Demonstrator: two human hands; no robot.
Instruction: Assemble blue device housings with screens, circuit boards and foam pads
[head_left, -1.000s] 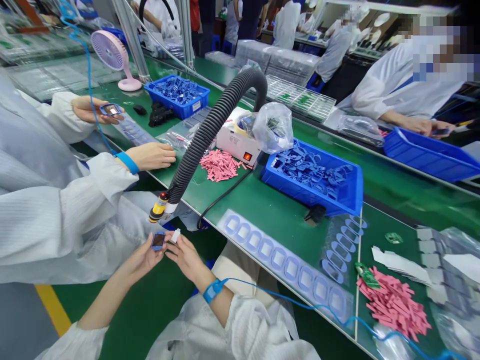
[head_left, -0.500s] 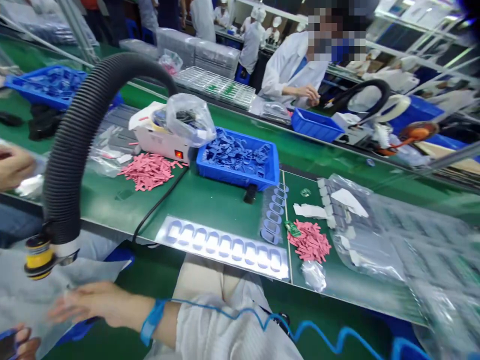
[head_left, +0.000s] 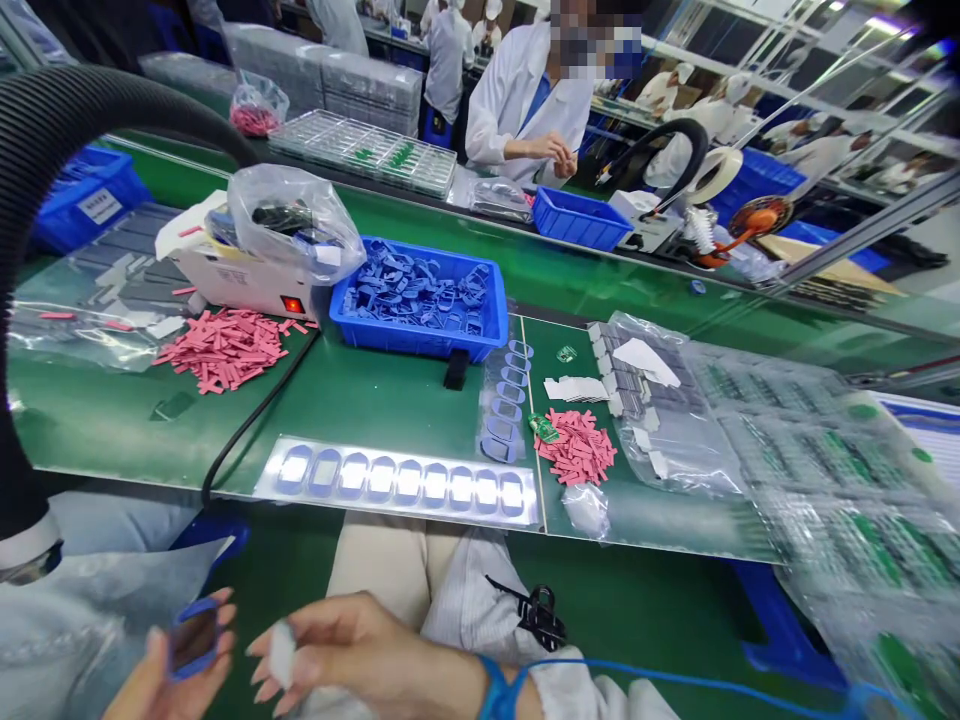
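Note:
At the bottom left, below the table edge, my left hand [head_left: 161,680] holds a small blue-framed part with a dark screen [head_left: 193,638] between its fingers. Beside it my right hand [head_left: 352,650] pinches a small white piece [head_left: 282,652]; a blue wrist strap [head_left: 495,690] with a blue cord sits on that wrist. Both hands hover over my lap, apart from the table.
On the green table lie a strip of blue frames [head_left: 397,480], a blue bin of frames [head_left: 420,295], two pink strip piles [head_left: 221,350] [head_left: 576,445], a white machine [head_left: 232,275] and bagged trays [head_left: 817,450]. A black hose [head_left: 30,150] arcs at left. People work across the belt.
The camera has swung right, away from the neighbour on the left. My hands stay together low at the left, with the blue part and the white piece still in them.

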